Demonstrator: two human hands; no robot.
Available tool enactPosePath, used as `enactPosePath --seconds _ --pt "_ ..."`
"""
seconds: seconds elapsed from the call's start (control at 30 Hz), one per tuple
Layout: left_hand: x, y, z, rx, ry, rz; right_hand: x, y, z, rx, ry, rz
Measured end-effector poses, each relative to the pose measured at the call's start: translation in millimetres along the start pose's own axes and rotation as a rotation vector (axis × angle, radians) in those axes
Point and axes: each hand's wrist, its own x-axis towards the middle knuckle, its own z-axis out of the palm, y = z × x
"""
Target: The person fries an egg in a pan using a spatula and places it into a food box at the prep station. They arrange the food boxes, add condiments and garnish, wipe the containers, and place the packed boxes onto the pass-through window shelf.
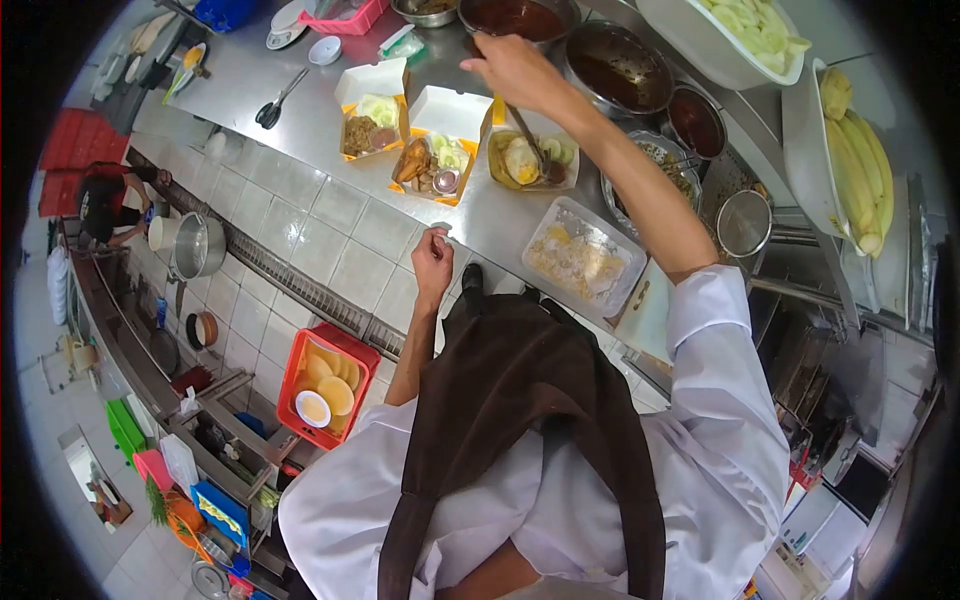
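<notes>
1. Biggest on my feed: steel counter (240,100), w/ two open food boxes, 1st (372,90) and 2nd (450,112), left of the one being worked.
2. Clear tub (605,225), lumpy, pale food inside, sits on the near side, toward the R.
3. Worked box (540,122): open on the counter, between R hand and torso; holds a pale mound (520,158) and cucumber slices, approx.
4. R hand (508,68): beyond the box, near the sauce bowls. Grip narrow, closed on the spoon handle; finger detail partly hidden. It's nearer the box than L.
5. L hand (433,262): by the near counter edge, fingers curled; can't tell if anything's in it.
6. Spoon (527,130): key relation for me. Long axis slants from R grip back twd the torso and a bit R; bowl end's at the box's R-hand portion, beside the mound.
</notes>
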Motion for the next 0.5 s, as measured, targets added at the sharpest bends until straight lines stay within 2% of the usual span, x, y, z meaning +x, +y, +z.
enactPosePath --seconds 0.27,0.4,0.47,0.5 --pt "6.6 5.2 4.5 0.017 -0.073 0.058 -64.2 11.2 -72.1 -0.06 0.241 0.014" --pt "1.5 3.5 4.6 0.028 -0.146 0.079 -142.2 5.0 -119.1 0.074 0.48 0.266" --pt "-3.2 0.3 0.2 0.034 -0.187 0.072 -191.3 7.9 -131.8 0.295 0.654 0.453" --pt "-5.7 0.4 -0.5 0.02 -0.175 0.051 -216.0 9.8 -136.4 0.405 0.807 0.469"
